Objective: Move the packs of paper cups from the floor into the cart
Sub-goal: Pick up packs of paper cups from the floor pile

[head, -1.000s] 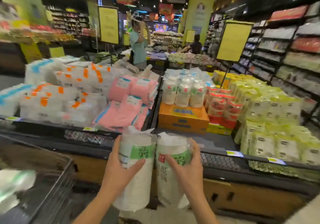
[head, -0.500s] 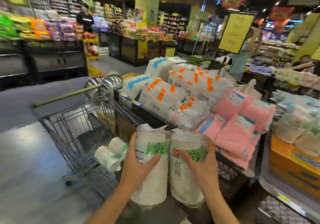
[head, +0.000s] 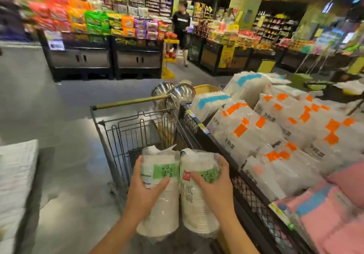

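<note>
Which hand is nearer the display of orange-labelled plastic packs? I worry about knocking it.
The right hand, holding its pack of paper cups just beside the display. The left hand holds the other pack over the cart, farther away.

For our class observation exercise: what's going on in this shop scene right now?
A person holds two packs of paper cups upright, side by side, above the near end of a wire shopping cart. The left hand grips the left pack; the right hand grips the right pack. Neither is in the cart yet. A display bin of bagged goods stands alongside.
</note>
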`<state>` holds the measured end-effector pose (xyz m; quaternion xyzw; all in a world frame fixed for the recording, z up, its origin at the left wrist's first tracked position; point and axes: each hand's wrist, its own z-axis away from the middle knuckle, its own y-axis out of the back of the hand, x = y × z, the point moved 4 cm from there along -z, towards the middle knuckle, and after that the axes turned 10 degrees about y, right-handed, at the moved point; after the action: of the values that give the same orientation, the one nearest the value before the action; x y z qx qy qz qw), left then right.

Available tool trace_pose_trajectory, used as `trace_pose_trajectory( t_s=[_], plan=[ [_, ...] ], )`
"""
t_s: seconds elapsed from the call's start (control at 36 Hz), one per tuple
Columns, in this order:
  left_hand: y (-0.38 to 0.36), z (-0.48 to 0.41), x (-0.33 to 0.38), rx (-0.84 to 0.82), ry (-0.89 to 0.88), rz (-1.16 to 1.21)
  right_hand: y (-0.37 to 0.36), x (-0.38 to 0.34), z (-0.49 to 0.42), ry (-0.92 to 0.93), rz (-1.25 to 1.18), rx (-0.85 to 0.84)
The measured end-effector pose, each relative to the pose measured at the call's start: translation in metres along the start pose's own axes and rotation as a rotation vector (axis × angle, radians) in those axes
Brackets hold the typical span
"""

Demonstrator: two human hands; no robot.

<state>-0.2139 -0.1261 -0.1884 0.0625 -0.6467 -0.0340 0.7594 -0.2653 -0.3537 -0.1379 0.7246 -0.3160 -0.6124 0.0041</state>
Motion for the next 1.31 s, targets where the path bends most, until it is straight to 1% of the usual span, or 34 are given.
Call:
trace_pose_trajectory(
  t_s=[0.11,0.25,0.33,0.44,0.56,0.64,0.81,0.97,1.03,1.08,1.19,1.25,1.31],
  plan=[
    [-0.012,-0.03,-0.019,0.142,0.096,0.005,-0.011,0.031,-0.051,-0.014,-0.041,-0.096],
    [-0.024,-0.046,-0.028,0.286,0.194,-0.024,-0.036,0.069,-0.103,-0.05,-0.056,-0.219],
    [-0.025,-0.06,-0.042,0.369,0.275,-0.027,-0.06,0.09,-0.127,-0.099,-0.05,-0.287],
    [-0.02,-0.093,-0.07,0.429,0.396,-0.072,-0.107,0.118,-0.157,-0.151,0.0,-0.367],
    [-0.022,-0.145,-0.115,0.44,0.504,-0.08,-0.162,0.156,-0.181,-0.212,0.092,-0.425],
    [-0.026,-0.188,-0.146,0.409,0.564,-0.127,-0.206,0.186,-0.201,-0.243,0.161,-0.475],
    [-0.025,-0.268,-0.215,0.404,0.709,-0.281,-0.294,0.255,-0.24,-0.317,0.294,-0.535],
    [-0.031,-0.32,-0.278,0.405,0.852,-0.398,-0.358,0.312,-0.255,-0.387,0.389,-0.564],
    [-0.03,-0.331,-0.305,0.411,0.9,-0.435,-0.375,0.332,-0.256,-0.434,0.411,-0.568],
    [-0.028,-0.337,-0.338,0.404,0.917,-0.468,-0.389,0.35,-0.252,-0.458,0.381,-0.567],
    [-0.027,-0.339,-0.396,0.376,0.995,-0.475,-0.394,0.373,-0.249,-0.486,0.396,-0.56],
    [-0.031,-0.338,-0.405,0.369,1.032,-0.503,-0.394,0.374,-0.256,-0.477,0.419,-0.574],
    [-0.037,-0.341,-0.398,0.396,1.003,-0.562,-0.395,0.373,-0.264,-0.481,0.464,-0.605]
  ],
)
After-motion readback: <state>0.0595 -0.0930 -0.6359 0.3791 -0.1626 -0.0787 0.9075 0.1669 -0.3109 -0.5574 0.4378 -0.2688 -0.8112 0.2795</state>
